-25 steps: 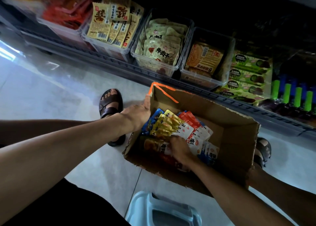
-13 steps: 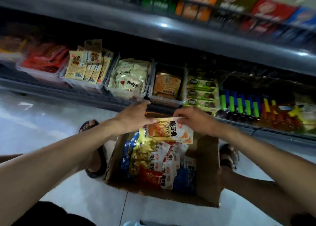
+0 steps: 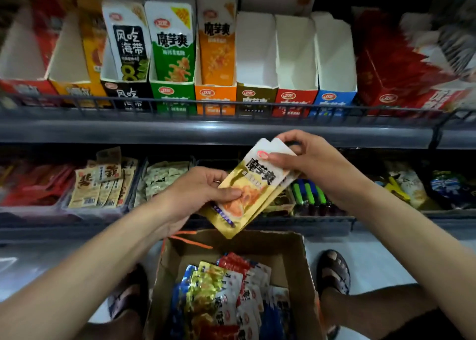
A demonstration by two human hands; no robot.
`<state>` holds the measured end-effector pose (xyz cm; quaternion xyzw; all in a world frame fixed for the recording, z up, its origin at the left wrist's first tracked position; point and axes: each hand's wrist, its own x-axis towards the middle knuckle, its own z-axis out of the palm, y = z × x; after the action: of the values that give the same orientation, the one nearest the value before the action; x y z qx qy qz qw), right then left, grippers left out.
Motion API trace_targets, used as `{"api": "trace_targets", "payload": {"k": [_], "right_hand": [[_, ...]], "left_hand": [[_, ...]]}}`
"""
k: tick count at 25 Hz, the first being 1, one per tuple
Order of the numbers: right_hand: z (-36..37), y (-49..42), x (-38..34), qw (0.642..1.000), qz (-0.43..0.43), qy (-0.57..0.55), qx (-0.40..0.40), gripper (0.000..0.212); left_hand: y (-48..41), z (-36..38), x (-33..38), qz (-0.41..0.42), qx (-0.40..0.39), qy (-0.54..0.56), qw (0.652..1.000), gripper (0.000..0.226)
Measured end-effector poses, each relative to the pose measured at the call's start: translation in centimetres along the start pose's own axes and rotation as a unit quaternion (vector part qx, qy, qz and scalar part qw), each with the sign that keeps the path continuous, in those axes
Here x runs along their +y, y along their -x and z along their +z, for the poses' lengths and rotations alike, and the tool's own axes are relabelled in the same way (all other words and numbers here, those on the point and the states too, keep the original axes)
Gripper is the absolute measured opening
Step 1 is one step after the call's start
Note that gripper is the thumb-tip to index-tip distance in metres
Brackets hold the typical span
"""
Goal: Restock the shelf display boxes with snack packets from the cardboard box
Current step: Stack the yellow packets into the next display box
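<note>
Packets (image 3: pixel 253 187): yellow-gold, small stack, tilted | left hand (image 3: pixel 195 192) grips bottom end | right hand (image 3: pixel 309 159) pinches top

a grey upper shelf (image 3: pixel 206 132) carries a tight row of open-topped display boxes (image 3: pixel 256 96) behind a low wire rail (image 3: pixel 180 105), a lower shelf (image 3: pixel 309 223) beneath holds clear tubs (image 3: pixel 95 212) side by side, and a cardboard box (image 3: pixel 305 275) sits on the pale floor (image 3: pixel 381 262).

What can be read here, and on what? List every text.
"风吃海带": black-and-white packet in the black display box.
"8": same packet, lower down.
"魔芋爽": green packet.
"魔芋爽": orange packet.
"魔芋爽": held packets.
Too blurred to read: lower tray labels, cardboard box packets.
</note>
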<state>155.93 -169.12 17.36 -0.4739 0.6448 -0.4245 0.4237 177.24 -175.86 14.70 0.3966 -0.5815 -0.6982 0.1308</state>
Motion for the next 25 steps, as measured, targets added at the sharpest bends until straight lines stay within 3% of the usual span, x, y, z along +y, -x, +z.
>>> {"api": "trace_targets", "payload": {"k": [4,6,9,12,15,18,20,23,25], "right_hand": [[-0.7,-0.3,0.0,0.999,0.009,-0.016,0.038,0.013],[-1.3,-0.3,-0.3,0.998,0.0,-0.042,0.038,0.011],[-1.5,-0.4,-0.5,0.997,-0.02,-0.072,0.014,0.023],[-1.3,-0.4,-0.8,0.996,-0.041,-0.08,-0.006,0.026],[-0.9,-0.7,-1.3,0.994,-0.074,-0.056,0.055,0.028],[0.3,-0.5,-1.5,0.982,-0.104,0.056,0.148,0.028],[1.6,0.0,-1.6,0.973,-0.115,0.105,0.168,0.039],[3.3,0.7,-1.9,0.98,-0.115,0.05,0.152,0.057],[3.7,0.6,-2.0,0.978,-0.127,0.034,0.163,0.055]], "left_hand": [[-0.7,0.9,1.1,0.009,0.009,-0.001,1.0,0.033],[-0.5,1.1,1.6,-0.038,-0.064,0.05,0.996,0.038],[0.3,1.1,2.0,-0.074,-0.222,0.147,0.961,0.037],[0.4,1.4,2.6,-0.07,-0.259,0.19,0.944,0.037],[0.0,2.0,2.8,-0.072,-0.212,0.153,0.963,0.031],[-0.5,3.0,2.5,-0.036,-0.094,0.069,0.992,0.028],[-0.8,3.6,2.3,0.002,-0.028,0.019,0.999,0.023],[-1.1,4.1,2.3,0.046,0.014,-0.026,0.999,0.012],[-1.1,4.2,2.3,0.062,0.03,-0.041,0.997,0.01]]}}
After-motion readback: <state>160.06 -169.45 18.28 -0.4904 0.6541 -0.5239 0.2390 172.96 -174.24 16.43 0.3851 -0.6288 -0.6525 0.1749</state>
